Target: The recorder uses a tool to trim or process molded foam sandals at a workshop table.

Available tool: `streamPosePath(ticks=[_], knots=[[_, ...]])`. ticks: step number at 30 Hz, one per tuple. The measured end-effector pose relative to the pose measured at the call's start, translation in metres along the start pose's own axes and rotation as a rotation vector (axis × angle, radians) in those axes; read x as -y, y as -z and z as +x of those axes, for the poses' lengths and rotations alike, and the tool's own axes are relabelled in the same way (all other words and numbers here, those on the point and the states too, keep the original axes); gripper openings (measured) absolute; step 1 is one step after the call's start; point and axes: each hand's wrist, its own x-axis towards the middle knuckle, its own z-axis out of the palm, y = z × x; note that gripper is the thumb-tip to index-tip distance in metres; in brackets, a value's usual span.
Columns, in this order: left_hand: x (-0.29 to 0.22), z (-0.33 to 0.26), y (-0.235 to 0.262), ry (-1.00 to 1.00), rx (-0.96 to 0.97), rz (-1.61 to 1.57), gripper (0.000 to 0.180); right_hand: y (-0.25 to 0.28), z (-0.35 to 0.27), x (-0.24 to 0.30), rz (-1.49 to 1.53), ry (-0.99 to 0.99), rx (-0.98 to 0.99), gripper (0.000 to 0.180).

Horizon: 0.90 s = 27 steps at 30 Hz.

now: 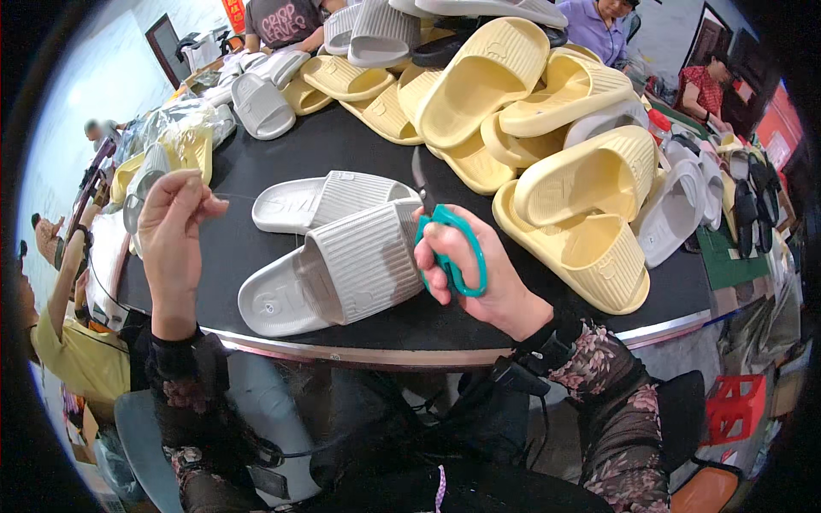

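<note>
A pair of light grey slide sandals lies in front of me on the black tabletop. The nearer grey slide overlaps the farther grey slide. My right hand is closed round the teal handles of a pair of scissors, at the right end of the nearer slide. Their dark blades point up and away from me. Left of the slides, my left hand is raised with thumb and fingers pinched together. A faint thin line runs near its fingertips, but what they hold is too small to tell.
Yellow slides are heaped at the back and right, with grey slides among them. A clear plastic bag lies at the left back. The black table has a pale front edge. Several other people sit around; a red crate stands at the lower right.
</note>
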Motion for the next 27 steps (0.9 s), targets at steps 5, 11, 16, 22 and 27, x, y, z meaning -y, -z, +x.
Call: streamPosePath(ticks=[5,11,16,22,27], knots=[[-0.019,0.018,0.002,-0.179,0.006,-0.010,0.016,-0.002,0.000,0.003,0.039,-0.016,-0.072,0.027],[-0.012,0.011,-0.016,-0.124,0.311,0.211,0.013,-0.001,0.003,0.002,0.014,-0.020,-0.051,0.028],[-0.021,0.031,0.007,-0.257,0.091,0.051,0.013,0.000,0.001,-0.001,0.014,-0.029,-0.043,0.028],[-0.027,0.031,0.044,-0.447,-0.096,0.079,0.014,-0.001,-0.004,-0.001,0.073,-0.055,-0.035,0.026],[-0.015,-0.007,0.077,-0.352,-0.138,0.331,0.014,0.009,0.002,-0.004,0.070,-0.034,-0.024,0.026]])
